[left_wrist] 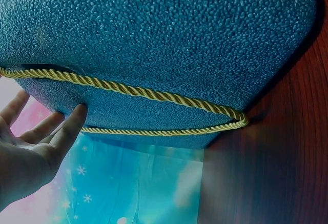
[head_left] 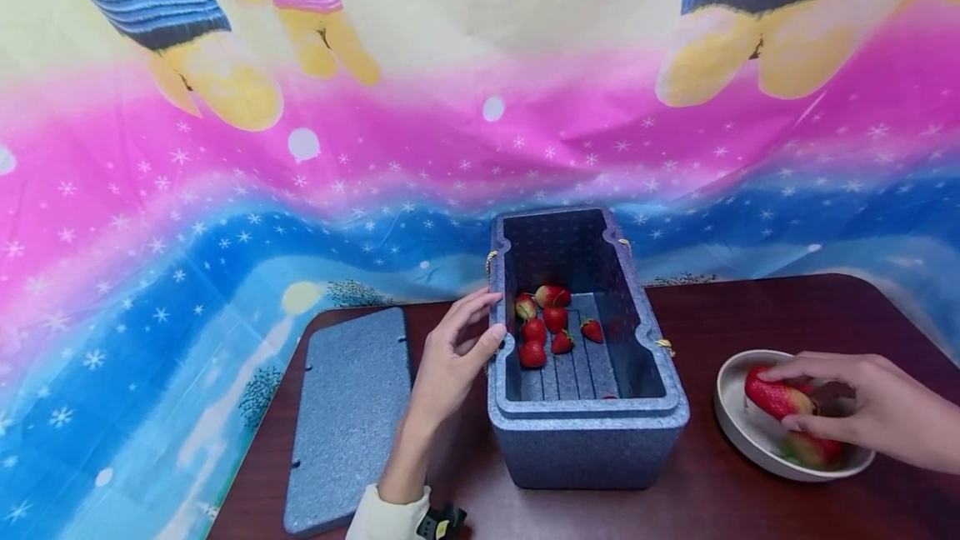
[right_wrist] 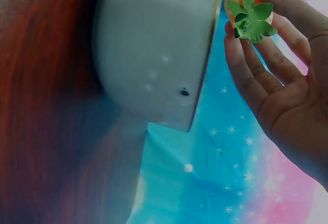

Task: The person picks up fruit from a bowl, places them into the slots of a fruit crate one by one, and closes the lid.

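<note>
A blue foam box (head_left: 585,440) stands open on the dark wooden table (head_left: 750,315), with several strawberries (head_left: 546,325) on its ribbed floor. My left hand (head_left: 457,348) rests with straight fingers against the box's left wall (left_wrist: 154,34), its fingertips (left_wrist: 77,115) near the gold rope handle (left_wrist: 154,93). At the right, my right hand (head_left: 862,402) pinches a large strawberry (head_left: 776,397) over a white bowl (head_left: 738,432). The right wrist view shows the strawberry's green cap (right_wrist: 251,21) between my fingers (right_wrist: 266,55), beside the bowl's outer wall (right_wrist: 154,49). Another strawberry (head_left: 813,448) lies in the bowl.
The box's flat blue lid (head_left: 348,415) lies on the table left of my left arm. A colourful printed cloth (head_left: 300,148) hangs behind the table as a backdrop. Bare tabletop (left_wrist: 277,172) shows around the box and in front of the bowl.
</note>
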{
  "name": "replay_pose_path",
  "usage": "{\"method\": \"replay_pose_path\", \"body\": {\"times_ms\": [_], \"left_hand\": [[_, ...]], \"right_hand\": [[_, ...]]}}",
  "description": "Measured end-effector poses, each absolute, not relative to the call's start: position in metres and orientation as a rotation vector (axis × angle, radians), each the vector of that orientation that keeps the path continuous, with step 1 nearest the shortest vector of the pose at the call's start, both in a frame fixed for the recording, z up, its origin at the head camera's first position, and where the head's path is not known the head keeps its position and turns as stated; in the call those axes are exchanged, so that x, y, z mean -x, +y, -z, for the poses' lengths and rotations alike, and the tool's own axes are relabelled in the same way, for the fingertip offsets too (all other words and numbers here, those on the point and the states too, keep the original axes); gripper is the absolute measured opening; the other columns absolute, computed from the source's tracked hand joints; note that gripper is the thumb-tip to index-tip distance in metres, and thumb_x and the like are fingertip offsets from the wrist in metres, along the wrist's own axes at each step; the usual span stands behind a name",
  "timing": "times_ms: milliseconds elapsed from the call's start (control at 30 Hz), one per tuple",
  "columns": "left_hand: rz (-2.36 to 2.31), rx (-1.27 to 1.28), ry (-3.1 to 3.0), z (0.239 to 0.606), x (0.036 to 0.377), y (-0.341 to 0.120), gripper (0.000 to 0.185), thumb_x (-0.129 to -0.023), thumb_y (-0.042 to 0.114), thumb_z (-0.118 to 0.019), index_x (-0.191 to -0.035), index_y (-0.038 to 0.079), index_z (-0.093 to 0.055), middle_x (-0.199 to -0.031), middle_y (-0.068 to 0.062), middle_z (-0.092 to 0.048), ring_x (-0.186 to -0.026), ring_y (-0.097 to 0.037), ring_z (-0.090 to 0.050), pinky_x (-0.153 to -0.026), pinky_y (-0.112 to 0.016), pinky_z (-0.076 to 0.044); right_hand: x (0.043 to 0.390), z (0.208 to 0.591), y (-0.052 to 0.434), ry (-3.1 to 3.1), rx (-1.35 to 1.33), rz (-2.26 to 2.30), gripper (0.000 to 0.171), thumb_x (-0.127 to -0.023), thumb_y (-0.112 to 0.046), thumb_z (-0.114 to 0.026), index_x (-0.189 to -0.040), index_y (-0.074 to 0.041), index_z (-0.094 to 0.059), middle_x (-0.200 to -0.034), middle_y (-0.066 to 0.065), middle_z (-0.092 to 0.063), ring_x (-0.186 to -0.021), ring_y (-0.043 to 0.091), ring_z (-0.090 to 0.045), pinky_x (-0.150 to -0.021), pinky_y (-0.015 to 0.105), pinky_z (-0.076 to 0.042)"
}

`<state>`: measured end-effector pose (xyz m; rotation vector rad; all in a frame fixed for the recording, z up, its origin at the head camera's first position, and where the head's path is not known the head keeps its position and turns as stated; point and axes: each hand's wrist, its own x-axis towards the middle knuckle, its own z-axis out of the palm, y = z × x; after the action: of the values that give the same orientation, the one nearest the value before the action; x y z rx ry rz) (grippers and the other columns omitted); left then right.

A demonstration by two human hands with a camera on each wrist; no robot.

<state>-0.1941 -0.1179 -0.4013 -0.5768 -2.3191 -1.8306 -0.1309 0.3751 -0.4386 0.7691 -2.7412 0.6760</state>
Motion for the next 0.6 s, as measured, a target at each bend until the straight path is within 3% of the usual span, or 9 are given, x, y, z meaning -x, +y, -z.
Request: {"method": "replay_pose_path", "body": {"times_ms": [267, 433, 600], "left_hand": [[1.831, 0.584, -2.313, 0.402, 0.194, -0.118, 0.041, -0.105, 0.025, -0.071, -0.145, 0.022, -0.067, -0.163, -0.002, -0.053, -0.143, -0.027, -0.06, -0.107, -0.062, -0.055], [1.828, 0.576, -2.313, 0.402, 0.194, -0.118, 0.041, -0.105, 0.025, -0.071, -0.146, 0.022, -0.067, -0.163, -0.002, -0.054, -0.143, -0.026, -0.061, -0.108, -0.061, -0.056], [1.815, 0.562, -2.325, 0.401, 0.193, -0.118, 0.041, -0.105, 0.026, -0.071, -0.146, 0.023, -0.067, -0.163, -0.001, -0.054, -0.143, -0.025, -0.061, -0.108, -0.057, -0.057]], "right_hand": [[0.134, 0.412, 0.369, -2.593, -0.77, -0.543, 0.075, -0.053, -0.006, -0.104, -0.118, -0.032, -0.076, -0.105, -0.025, -0.072, -0.086, -0.013, -0.059, -0.066, 0.004, -0.046], [0.136, 0.392, 0.36, -2.549, -0.763, -0.591, 0.081, -0.051, 0.0, -0.104, -0.121, -0.03, -0.077, -0.11, -0.024, -0.074, -0.098, -0.017, -0.06, -0.075, 0.0, -0.049], [0.138, 0.38, 0.349, -2.563, -0.716, -0.55, 0.08, -0.053, -0.008, -0.106, -0.123, -0.033, -0.077, -0.111, -0.025, -0.073, -0.102, -0.019, -0.057, -0.075, 0.0, -0.047]]}}
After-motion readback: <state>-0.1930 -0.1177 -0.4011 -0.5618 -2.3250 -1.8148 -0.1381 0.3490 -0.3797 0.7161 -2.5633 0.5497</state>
